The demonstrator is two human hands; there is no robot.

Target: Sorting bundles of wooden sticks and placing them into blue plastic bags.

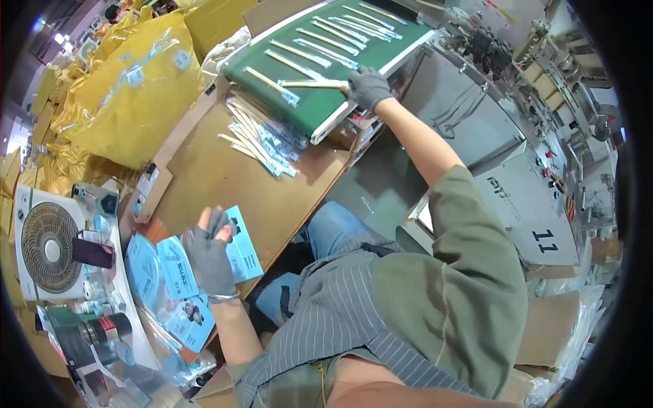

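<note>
My right hand (369, 88), in a grey glove, reaches over the near end of a green conveyor belt (265, 61). Its fingers close on the end of a wrapped pair of chopsticks (313, 83). Several more wrapped pairs (326, 41) lie spaced along the belt. Over the table at the left, my left hand (212, 255) wears a grey glove with bare fingertips showing. Its fingers are bent around a blue printed packet (243, 248), which sticks out on its right side. Other blue packets (139, 272) lie beside and under that hand. Its palm side is hidden.
A loose pile of wrapped chopsticks (262, 139) rests on the brown table (204, 160) below the belt's end. Left stand a fan (51, 248) with a phone (93, 252) against it and large yellow bags (129, 88). Grey machine cabinets (530, 204) stand at the right.
</note>
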